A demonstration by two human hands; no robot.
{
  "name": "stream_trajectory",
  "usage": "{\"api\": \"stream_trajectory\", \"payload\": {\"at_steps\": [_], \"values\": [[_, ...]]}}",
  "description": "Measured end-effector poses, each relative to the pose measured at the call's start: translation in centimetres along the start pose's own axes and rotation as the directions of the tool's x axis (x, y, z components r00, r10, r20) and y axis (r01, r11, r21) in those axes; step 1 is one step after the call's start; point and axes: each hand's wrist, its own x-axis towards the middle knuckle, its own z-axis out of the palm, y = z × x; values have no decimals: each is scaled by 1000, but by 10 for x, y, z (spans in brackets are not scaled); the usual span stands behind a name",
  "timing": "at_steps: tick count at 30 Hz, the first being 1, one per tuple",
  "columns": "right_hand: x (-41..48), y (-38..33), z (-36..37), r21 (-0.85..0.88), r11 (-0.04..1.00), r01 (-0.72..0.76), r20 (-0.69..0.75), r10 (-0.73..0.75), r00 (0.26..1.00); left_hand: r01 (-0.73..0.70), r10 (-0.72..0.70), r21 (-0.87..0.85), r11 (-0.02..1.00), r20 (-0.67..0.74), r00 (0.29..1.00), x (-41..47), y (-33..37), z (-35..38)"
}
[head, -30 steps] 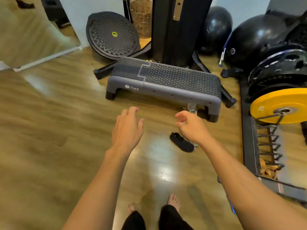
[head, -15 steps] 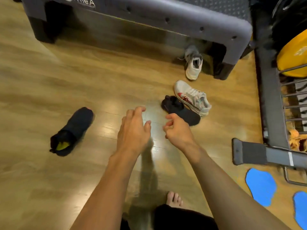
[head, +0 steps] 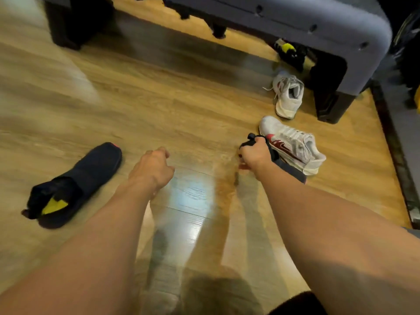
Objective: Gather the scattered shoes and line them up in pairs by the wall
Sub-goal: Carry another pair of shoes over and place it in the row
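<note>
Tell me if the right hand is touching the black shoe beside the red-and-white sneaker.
Touching. The head view shows the right hand gripping the black shoe, fingers curled round its end.

Glossy wood-plank floor [head: 159, 92] with a light glare, grey step platform [head: 318, 17] at the far edge.

Warm indoor light, bright glare patch on the floor [head: 193, 196], soft arm shadows below it, motion blur throughout, edges smeared.
</note>
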Motion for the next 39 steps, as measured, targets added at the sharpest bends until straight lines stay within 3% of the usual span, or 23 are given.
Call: {"api": "stream_trajectory", "payload": {"at_steps": [2, 5, 8, 11, 15, 18, 22, 26, 30, 35, 39], "values": [[15, -6, 6, 313, 945, -93, -12, 102, 995, 57, -59, -83, 995, -32, 998, -2, -11, -12], [29, -3, 13, 429, 886, -174, 21, 183, 983, 86, -96, -176, 981, -47, 994, -16, -27, -28], [36, 2, 18, 368, 899, -236, 83, 222, 972, 142, -152, -200, 969, -36, 988, -30, -53, -37], [33, 5, 19, 147, 945, -294, 179, 266, 947, 226, -241, -220, 949, -45, 969, -34, -80, -48], [15, -1, 24, -108, 942, -318, 418, 333, 845, 345, -420, -356, 868, -160, 893, -33, -109, -57], [-6, -28, 36, -164, 965, -206, 602, 263, 754, 442, -524, -333, 833, -219, 823, -40, -129, -51], [-42, -73, 63, -213, 976, 33, 659, 118, 743, 528, -555, -204, 824, -106, 825, -44, -146, -41], [-79, -107, 85, -197, 973, 122, 768, 76, 636, 551, -561, -124, 825, -76, 824, -46, -155, -38], [-111, -125, 101, -155, 957, 245, 798, -25, 603, 536, -542, -95, 839, -57, 839, -52, -164, -34], [-136, -138, 105, -228, 836, 499, 845, -85, 528, 530, -524, 59, 846, -91, 847, -53, -170, -39], [-147, -148, 101, -226, 773, 592, 819, -178, 545, 412, -399, 96, 906, -131, 908, -46, -145, -55]]}}
